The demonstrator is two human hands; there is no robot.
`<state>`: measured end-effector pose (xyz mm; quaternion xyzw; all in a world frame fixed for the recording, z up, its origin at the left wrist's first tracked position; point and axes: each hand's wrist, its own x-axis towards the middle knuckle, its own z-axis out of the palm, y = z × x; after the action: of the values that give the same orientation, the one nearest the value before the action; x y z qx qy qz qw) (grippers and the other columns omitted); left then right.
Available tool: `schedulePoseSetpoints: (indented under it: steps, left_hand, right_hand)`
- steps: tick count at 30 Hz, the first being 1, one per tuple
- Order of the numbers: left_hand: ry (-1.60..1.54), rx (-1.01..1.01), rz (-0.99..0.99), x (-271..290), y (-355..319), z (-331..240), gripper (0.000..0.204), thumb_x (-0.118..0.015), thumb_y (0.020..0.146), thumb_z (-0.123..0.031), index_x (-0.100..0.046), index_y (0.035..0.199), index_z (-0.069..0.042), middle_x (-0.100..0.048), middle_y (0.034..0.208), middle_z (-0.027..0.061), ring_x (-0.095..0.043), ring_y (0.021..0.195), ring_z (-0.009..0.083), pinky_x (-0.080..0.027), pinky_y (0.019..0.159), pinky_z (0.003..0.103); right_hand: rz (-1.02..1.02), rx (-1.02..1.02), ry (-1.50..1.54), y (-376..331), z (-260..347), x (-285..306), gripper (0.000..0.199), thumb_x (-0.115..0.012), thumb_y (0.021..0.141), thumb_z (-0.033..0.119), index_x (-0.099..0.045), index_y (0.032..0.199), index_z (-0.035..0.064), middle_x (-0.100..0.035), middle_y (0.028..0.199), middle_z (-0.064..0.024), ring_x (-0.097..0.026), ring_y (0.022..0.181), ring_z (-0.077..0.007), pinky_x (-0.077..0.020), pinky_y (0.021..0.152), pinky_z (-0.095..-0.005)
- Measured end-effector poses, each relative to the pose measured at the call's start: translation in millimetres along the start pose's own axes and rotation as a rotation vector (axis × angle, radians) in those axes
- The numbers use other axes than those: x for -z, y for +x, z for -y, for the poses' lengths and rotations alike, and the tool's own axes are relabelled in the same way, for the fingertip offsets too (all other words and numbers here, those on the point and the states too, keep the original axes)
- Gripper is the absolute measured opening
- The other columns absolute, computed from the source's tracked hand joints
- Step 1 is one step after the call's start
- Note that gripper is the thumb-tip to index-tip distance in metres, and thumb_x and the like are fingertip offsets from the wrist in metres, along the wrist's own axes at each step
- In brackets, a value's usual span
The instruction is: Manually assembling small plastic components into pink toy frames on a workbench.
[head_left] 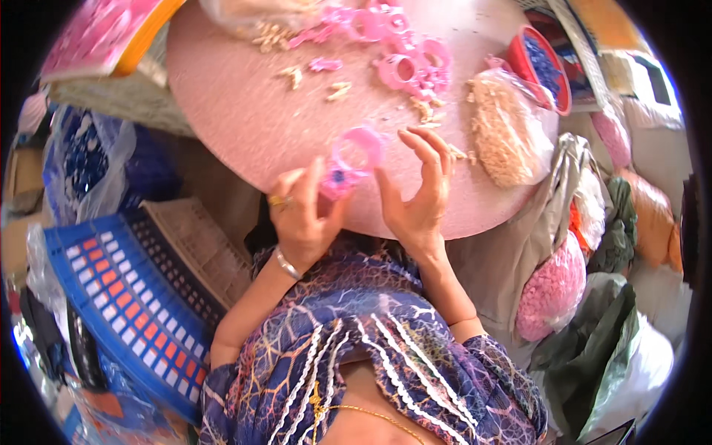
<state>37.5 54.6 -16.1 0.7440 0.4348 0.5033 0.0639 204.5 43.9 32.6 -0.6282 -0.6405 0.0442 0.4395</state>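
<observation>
My left hand (302,211) pinches a pink plastic piece (360,145) over the near part of the round table. The piece has a large ring at its far end and a small dark blue spot low on it, near my fingers. Just right of it, my right hand (421,182) is raised with thumb and fingers apart, and nothing shows between them. Farther off lie several pink ring-shaped plastic pieces (406,68) in a loose heap. Small cream-coloured bits (340,91) are scattered around them.
The round pinkish table (237,111) fills the upper middle. On its right are a clear bag of cream bits (504,130) and a red bowl of blue pieces (525,55). A blue basket (55,245) stands at left; a bag of pink pieces (552,293) sits at right.
</observation>
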Motion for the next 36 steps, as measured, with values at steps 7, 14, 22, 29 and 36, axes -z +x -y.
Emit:
schedulePoseSetpoints:
  steps: [7, 14, 22, 29, 36]
  left_hand:
    - [0.051, 0.121, 0.034, -5, -3, 13, 0.084, -0.089, 0.068, -0.019, -0.048, 0.139, -0.001, -0.071, 0.098, 0.0049, -0.060, 0.093, 0.0222, -0.041, 0.090, 0.039]
    - [0.082, 0.153, 0.079, -6, 0, 14, 0.087, -0.090, 0.068, -0.029, -0.048, 0.139, -0.002, -0.070, 0.100, 0.0044, -0.059, 0.095, 0.0220, -0.040, 0.092, 0.041]
    - [0.096, 0.169, 0.141, -1, 12, 3, 0.090, -0.091, 0.066, -0.022, -0.045, 0.140, 0.000, -0.072, 0.102, 0.0111, -0.062, 0.097, 0.0263, -0.040, 0.095, 0.041]
    - [0.128, 0.164, 0.082, -3, 5, 7, 0.082, -0.089, 0.066, -0.031, -0.053, 0.134, -0.005, -0.074, 0.100, 0.0009, -0.060, 0.099, 0.0198, -0.037, 0.096, 0.040]
    - [0.069, 0.097, -0.014, -6, 4, 11, 0.070, -0.085, 0.072, -0.040, -0.060, 0.127, -0.003, -0.075, 0.097, -0.0004, -0.063, 0.091, 0.0170, -0.038, 0.090, 0.036]
  right_hand:
    - [-0.182, -0.154, -0.278, 13, -77, 41, 0.023, -0.066, 0.082, -0.002, -0.071, 0.102, 0.0066, -0.068, 0.107, -0.0117, -0.061, 0.103, -0.0300, -0.0431, 0.094, -0.0408]
    - [0.027, -0.018, -0.326, 26, -78, 24, 0.016, -0.073, 0.080, 0.010, -0.073, 0.096, 0.0114, -0.069, 0.102, -0.0037, -0.060, 0.098, -0.0260, -0.0421, 0.087, -0.0393]
    - [0.045, -0.058, -0.265, 24, -72, 19, 0.006, -0.071, 0.082, 0.005, -0.067, 0.087, 0.0050, -0.067, 0.097, -0.0090, -0.059, 0.098, -0.0304, -0.0437, 0.087, -0.0420]
    - [0.037, -0.287, 0.198, 22, -50, 12, 0.007, -0.072, 0.084, 0.000, -0.070, 0.090, 0.0029, -0.071, 0.081, -0.0087, -0.067, 0.070, -0.0139, -0.0511, 0.062, -0.0262]
    - [0.176, -0.027, 0.224, 13, -1, -6, 0.011, -0.071, 0.082, -0.003, -0.074, 0.089, 0.0056, -0.071, 0.091, -0.0103, -0.069, 0.078, -0.0209, -0.0516, 0.066, -0.0294]
